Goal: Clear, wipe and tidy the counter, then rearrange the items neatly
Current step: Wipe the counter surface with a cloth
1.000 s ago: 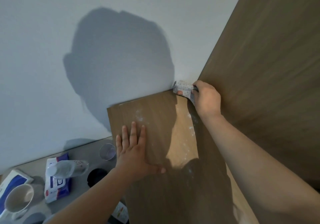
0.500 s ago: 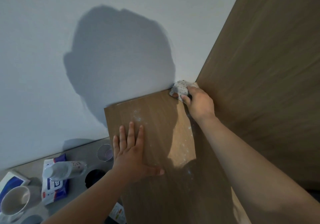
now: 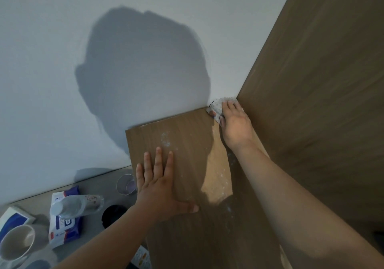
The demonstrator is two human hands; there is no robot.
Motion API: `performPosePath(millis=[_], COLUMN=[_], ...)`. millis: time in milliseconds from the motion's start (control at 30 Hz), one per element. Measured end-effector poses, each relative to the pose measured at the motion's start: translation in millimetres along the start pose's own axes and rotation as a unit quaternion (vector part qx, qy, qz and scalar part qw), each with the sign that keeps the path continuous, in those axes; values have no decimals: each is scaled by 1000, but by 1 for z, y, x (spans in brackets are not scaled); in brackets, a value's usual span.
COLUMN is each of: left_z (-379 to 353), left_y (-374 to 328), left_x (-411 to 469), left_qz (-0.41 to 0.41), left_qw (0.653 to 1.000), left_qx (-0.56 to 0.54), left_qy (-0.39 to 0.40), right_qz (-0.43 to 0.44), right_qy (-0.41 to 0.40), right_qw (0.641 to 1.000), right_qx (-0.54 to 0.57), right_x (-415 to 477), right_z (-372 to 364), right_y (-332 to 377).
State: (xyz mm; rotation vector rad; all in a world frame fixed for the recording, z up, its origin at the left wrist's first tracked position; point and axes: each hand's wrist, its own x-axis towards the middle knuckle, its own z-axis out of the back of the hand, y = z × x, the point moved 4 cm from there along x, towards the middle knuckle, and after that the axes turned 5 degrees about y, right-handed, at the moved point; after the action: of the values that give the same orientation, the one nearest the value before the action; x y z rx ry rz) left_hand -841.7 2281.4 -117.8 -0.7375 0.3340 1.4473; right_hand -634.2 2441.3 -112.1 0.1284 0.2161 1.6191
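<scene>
A brown wooden shelf top (image 3: 187, 144) runs from the white wall toward me, dusted with white specks. My right hand (image 3: 235, 123) presses a white dotted wipe (image 3: 218, 107) into the far corner where the shelf meets the wall and the tall wooden panel. My left hand (image 3: 160, 181) lies flat on the shelf's left part, fingers spread, holding nothing.
The tall wooden panel (image 3: 311, 102) walls off the right side. Below on the left, a grey counter (image 3: 93, 185) holds a clear cup (image 3: 125, 184), a lying plastic bottle (image 3: 76, 205) on a pack of wipes (image 3: 64, 225), a dark round lid (image 3: 114, 214), a mug (image 3: 16, 241) and a blue-white box (image 3: 12, 221).
My right hand has pushed the wipe further into the back corner and now lies flatter over it. My left hand has stayed flat in place.
</scene>
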Motion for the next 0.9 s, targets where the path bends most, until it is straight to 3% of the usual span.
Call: performPosePath(millis=[300, 900], left_z=[0, 7], left_y=[1, -6], left_x=[-1, -1], left_qz=[-5, 40], left_qw=[1000, 998], left_qx=[-9, 55], left_qy=[1, 7], right_qz=[-7, -41], right_qy=[43, 16], right_qw=[999, 999], right_qx=[10, 30], right_x=[-6, -127], right_z=[3, -3], right_y=[-7, -44])
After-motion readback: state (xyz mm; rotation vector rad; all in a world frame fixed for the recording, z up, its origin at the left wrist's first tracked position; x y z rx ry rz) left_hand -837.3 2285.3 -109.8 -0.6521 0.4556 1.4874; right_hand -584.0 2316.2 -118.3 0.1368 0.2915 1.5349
